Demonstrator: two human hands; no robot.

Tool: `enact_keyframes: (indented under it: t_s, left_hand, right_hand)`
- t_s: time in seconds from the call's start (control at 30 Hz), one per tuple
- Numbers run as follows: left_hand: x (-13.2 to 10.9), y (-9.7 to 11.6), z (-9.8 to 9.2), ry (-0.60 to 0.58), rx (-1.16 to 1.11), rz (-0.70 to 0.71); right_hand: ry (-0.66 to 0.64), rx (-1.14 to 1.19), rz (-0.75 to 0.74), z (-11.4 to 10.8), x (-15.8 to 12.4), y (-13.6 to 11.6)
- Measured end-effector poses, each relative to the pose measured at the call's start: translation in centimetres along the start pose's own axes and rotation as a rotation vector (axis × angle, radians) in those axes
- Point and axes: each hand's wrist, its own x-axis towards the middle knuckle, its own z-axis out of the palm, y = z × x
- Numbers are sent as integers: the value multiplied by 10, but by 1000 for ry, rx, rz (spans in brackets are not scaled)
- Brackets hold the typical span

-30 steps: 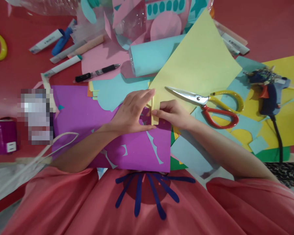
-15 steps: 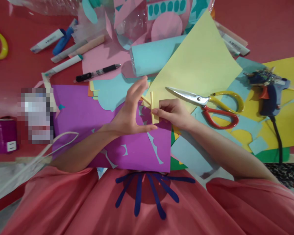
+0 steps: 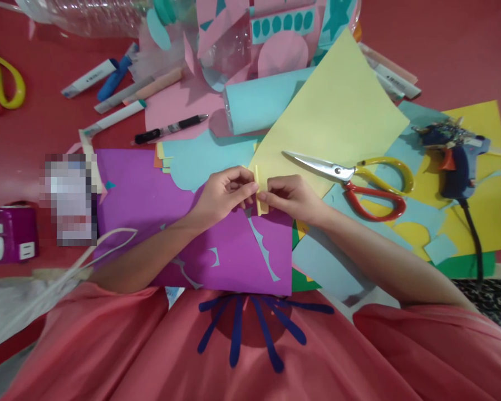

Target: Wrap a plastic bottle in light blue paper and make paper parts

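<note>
Between my two hands stands a small strip of pale yellow paper, its edge folded or rolled. My left hand pinches it from the left side, thumb on top. From the right, my right hand grips the same strip between thumb and curled fingers. Both hands are over a purple sheet strewn with pale blue paper scraps. Just right of my right hand lie scissors with one yellow and one red handle, blades apart, partly on a large pale yellow sheet.
A glue gun with a black cord rests on yellow paper at the right. A light-blue-wrapped cylinder, a black pen and several markers lie beyond the hands. A phone-like object, blurred out, is at the left.
My left hand was spread open beside the strip; its fingers have closed onto it. My right hand has kept its hold. The whole view has shifted slightly.
</note>
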Motion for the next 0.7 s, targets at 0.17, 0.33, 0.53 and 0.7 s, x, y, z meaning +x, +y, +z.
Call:
enact_keyframes:
  t_s: [0.17,0.33,0.53,0.7]
  left_hand:
    - [1,3,0,-9,-27,-7]
    - [2,3,-2,33,-44,46]
    - [4,1,-1,29,-80,61]
    - [3,3,0,18,-55,66]
  right_hand:
    - [22,27,28,1,1,2]
    - [-81,13,131,-13,-1,-11]
    - [303,-534,258,-68,-60,-40]
    - [1325,-962,778,-134,-125,-11]
